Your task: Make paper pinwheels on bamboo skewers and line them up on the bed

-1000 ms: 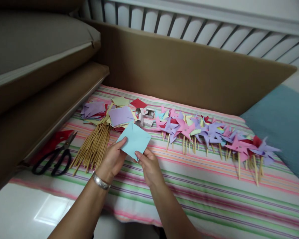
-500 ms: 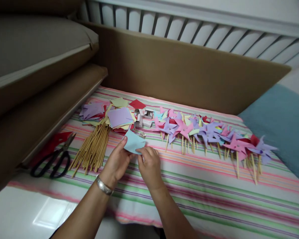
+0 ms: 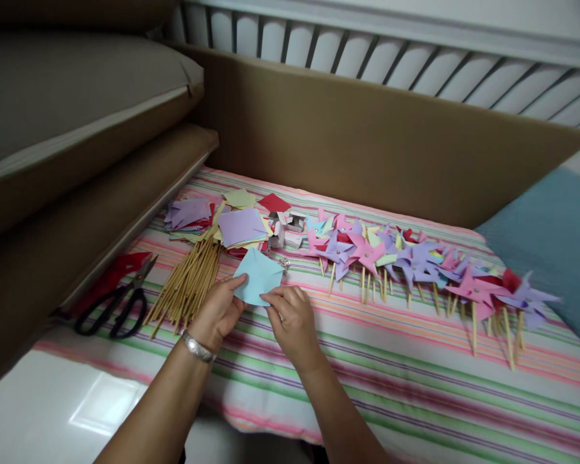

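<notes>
A light-blue paper square with slits cut in from its corners is held up between both hands. My left hand, with a silver bracelet at the wrist, pinches its left edge under the thumb. At the lower right corner, my right hand has thumb and forefinger closed on the paper. Close behind lies a stack of cut paper squares, purple on top. A bundle of thin wooden sticks lies left of my left hand. A small clump of shiny metal bits sits just past the blue square.
Black-handled scissors lie at the left by red paper. Small open white boxes stand at the back. Finished paper pinwheels on sticks spread rightward over the striped cloth. Stacked cushions rise at the left, a brown board behind.
The blue square has turned to face me more fully, its surface flatter to view. Both hands still grip it. The whole scene has shifted slightly to the right in view.
</notes>
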Motion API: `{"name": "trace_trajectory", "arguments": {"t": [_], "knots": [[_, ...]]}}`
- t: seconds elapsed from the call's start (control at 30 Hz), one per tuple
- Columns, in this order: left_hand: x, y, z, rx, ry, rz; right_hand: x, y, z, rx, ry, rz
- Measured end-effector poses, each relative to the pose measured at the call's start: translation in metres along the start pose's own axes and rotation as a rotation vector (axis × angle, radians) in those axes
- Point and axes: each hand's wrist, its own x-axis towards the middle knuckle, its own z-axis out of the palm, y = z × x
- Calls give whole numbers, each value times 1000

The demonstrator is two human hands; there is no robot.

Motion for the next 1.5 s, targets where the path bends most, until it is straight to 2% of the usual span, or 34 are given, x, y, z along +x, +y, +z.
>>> {"name": "trace_trajectory", "arguments": {"t": [0.17, 0.43, 0.53, 1.13, 1.4, 1.5], "knots": [[-5, 5, 3, 75, 25, 57, 1, 4, 0, 175, 3, 81], [-9, -4, 6, 240, -52, 101, 6, 9, 2, 664, 11, 552], [-9, -8, 7, 248, -90, 96, 7, 9, 2, 757, -2, 659], [-17, -18, 16, 332, -107, 114, 9, 12, 0, 706, 91, 728], [-14, -21, 14, 390, -18, 155, 5, 11, 9, 582, 87, 681], [-13, -17, 13, 423, 6, 174, 6, 11, 4, 538, 85, 672]]}}
